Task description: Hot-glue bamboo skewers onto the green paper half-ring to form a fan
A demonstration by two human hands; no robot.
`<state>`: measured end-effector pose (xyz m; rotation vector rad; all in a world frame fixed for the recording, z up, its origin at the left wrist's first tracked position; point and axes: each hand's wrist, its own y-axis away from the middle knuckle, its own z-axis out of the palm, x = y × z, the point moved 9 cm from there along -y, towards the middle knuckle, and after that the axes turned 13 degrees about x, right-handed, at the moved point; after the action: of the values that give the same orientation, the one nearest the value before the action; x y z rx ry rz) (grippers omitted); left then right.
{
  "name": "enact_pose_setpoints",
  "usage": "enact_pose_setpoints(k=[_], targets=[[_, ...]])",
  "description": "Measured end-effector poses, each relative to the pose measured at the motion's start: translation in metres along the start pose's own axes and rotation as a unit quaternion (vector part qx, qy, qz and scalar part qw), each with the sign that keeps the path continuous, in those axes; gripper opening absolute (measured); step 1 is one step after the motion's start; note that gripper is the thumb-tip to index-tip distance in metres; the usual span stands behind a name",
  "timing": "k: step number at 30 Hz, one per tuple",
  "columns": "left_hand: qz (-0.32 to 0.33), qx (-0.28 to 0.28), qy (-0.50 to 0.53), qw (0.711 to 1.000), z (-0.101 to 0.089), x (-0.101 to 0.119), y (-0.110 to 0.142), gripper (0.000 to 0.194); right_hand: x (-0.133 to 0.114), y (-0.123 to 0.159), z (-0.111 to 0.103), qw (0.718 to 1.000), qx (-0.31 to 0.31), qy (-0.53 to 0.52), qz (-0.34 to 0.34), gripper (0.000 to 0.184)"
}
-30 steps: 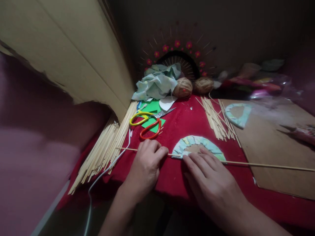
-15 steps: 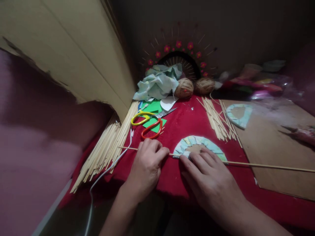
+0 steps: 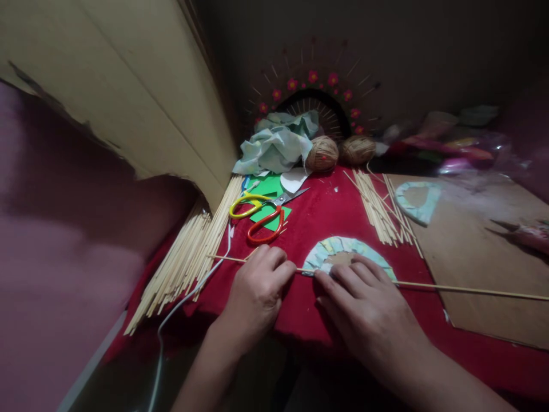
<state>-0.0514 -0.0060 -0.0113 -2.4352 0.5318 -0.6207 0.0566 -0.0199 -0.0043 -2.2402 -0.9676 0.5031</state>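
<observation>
My left hand (image 3: 256, 289) is closed in a pinch on a long thin bamboo stick (image 3: 463, 290) that runs across the red cloth (image 3: 326, 220) from left to right. My right hand (image 3: 364, 306) lies with fingers stretched flat on the lower edge of a half-ring wrapped in pale blue-green paper (image 3: 343, 246), pressing it against the stick. The stick passes under that half-ring's straight edge.
A big heap of bamboo sticks (image 3: 189, 254) lies at left, a smaller bundle (image 3: 380, 212) at right. Yellow-and-orange scissors (image 3: 259, 214) rest on green paper. Two twine balls (image 3: 321, 153), crumpled paper (image 3: 277, 143), a second wrapped shape (image 3: 418, 201) on a brown board (image 3: 480, 257), and a white cable (image 3: 180, 303) are around.
Both hands have stayed on the stick and the half-ring. The view has shifted slightly; the hands' grip looks the same.
</observation>
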Motion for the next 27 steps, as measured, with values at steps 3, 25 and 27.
enact_pose_setpoints(k=[3,25,27], targets=[[0.005,-0.009,-0.007,1.000,0.001,0.001,0.001,0.026,0.001,0.000,0.000,1.000,0.004,0.004,0.003,0.024],[-0.025,0.113,0.005,0.993,-0.024,-0.001,0.009,0.020,0.007,0.020,-0.053,0.983,0.140,-0.119,0.009,0.021],[-0.019,0.135,0.016,0.991,-0.027,0.004,0.013,0.021,0.004,0.031,-0.057,0.981,0.137,-0.138,0.003,0.021]])
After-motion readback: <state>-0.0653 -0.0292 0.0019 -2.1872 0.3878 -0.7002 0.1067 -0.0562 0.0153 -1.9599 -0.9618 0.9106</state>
